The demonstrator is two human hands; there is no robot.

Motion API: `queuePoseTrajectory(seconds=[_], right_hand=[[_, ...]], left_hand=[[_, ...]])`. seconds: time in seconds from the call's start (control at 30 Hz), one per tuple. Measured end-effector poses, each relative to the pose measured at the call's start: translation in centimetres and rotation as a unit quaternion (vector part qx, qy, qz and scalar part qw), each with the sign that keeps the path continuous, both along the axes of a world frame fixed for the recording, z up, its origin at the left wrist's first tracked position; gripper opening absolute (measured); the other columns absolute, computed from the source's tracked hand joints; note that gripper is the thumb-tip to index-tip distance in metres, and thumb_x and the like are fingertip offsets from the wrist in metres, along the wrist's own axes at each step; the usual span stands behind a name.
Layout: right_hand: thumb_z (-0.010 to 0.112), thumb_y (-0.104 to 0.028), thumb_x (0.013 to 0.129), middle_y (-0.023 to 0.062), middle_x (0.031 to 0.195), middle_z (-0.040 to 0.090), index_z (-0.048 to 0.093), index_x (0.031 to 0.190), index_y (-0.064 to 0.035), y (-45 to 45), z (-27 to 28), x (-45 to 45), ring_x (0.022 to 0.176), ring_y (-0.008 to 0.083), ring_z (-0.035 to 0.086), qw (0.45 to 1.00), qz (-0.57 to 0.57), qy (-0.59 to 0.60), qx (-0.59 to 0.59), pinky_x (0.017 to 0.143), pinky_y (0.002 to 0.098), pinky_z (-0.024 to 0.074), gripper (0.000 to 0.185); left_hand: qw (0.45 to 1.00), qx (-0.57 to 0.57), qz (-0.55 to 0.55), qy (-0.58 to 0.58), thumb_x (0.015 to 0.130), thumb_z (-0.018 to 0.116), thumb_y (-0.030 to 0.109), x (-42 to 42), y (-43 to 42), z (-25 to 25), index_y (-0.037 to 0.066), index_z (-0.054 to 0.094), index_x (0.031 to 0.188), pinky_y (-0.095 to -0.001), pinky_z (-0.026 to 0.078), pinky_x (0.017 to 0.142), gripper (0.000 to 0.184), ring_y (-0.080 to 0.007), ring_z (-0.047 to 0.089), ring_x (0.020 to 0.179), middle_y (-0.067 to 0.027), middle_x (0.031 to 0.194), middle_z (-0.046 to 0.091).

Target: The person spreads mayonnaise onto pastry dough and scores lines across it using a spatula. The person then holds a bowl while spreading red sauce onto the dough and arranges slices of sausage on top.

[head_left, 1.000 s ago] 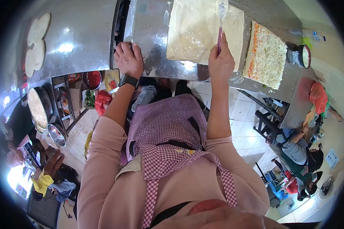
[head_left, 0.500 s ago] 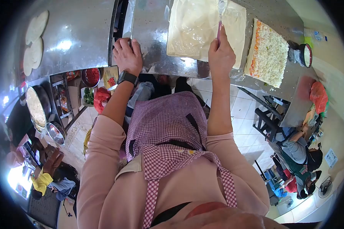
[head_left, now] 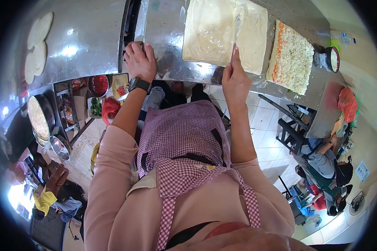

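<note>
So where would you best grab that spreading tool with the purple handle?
I'd grip the spreading tool by its slim purple handle, coming from the wearer's side. The handle points that way, while the smeared head lies farther off, over the pale sheet. The right hand holds it there.

The single view looks from the wearer's head, forward and steeply down past the chest [head_left: 205,205], with a wide, round field that darkens the corners and bows straight edges. The gingham apron [head_left: 182,134] looms close at lower middle. The left hand [head_left: 140,62] and right hand [head_left: 237,83] come at upper middle, before the steel table [head_left: 163,37]; small, distant people [head_left: 322,163] curve in at lower right.
</note>
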State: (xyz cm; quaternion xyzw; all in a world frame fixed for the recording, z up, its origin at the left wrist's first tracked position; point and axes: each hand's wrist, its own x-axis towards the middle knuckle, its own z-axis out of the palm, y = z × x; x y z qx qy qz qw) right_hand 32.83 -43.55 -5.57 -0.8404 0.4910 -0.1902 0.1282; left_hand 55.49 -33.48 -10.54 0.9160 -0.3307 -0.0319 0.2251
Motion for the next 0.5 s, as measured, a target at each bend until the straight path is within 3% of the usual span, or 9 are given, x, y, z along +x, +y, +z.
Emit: queuePoseTrajectory(seconds=[0.2,0.27,0.5], right_hand=[[0.054,-0.007,0.08,0.0135,0.093,0.064,0.038,0.131,-0.0046,2.3,-0.2,-1.0,0.066,0.0239,0.064,1.0,0.003,0.007,0.022,0.053,0.0312,0.0506,0.054],[0.053,-0.003,0.079,0.0125,0.116,0.056,0.039,0.13,-0.0048,3.2,0.1,-1.3,0.08,0.0269,0.064,0.997,-0.005,-0.014,0.071,0.06,0.0317,0.0509,0.053],[0.053,-0.001,0.078,0.0139,0.113,0.057,0.036,0.132,-0.0032,5.9,0.2,-2.6,0.071,0.0263,0.064,0.997,0.002,0.014,0.074,0.055,0.0314,0.0502,0.056]], left_hand=[[1.0,-0.005,-0.003,-0.007,0.088,0.042,0.035,0.1,0.0,-0.2,0.006,0.049,0.097,-0.0481,0.038,0.078,0.031,-0.0371,0.047,0.094,-0.0156,0.104,0.048],[1.0,-0.005,-0.002,-0.008,0.088,0.042,0.035,0.0,0.0,-0.1,0.006,0.049,0.098,-0.0481,0.038,0.078,0.031,-0.0372,0.047,0.094,-0.0159,0.104,0.048],[1.0,-0.005,0.002,-0.004,0.088,0.042,0.035,0.0,0.0,-0.2,0.006,0.049,0.098,-0.0482,0.038,0.079,0.032,-0.0373,0.047,0.095,-0.0166,0.105,0.048]])
